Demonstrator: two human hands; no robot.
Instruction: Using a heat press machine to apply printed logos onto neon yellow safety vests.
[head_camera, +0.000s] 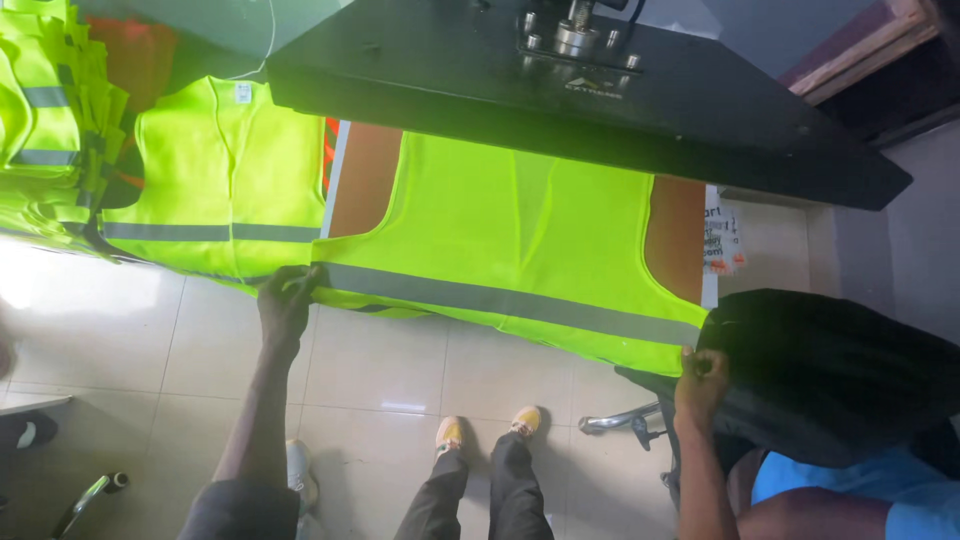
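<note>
A neon yellow safety vest (520, 230) with a grey reflective band lies spread on the brown lower plate (365, 175) of a heat press, its hem hanging over the front edge. My left hand (287, 303) pinches the vest's lower left corner at the band. My right hand (699, 377) grips the lower right corner of the hem. The black upper plate (600, 100) of the press hangs over the vest's top part and hides its neck.
A second yellow vest (225, 175) lies flat to the left, beside a stack of folded vests (50, 120). Another person with dark hair (830, 370) and a blue top sits close at the right. My legs and yellow shoes (485, 430) stand on the tiled floor.
</note>
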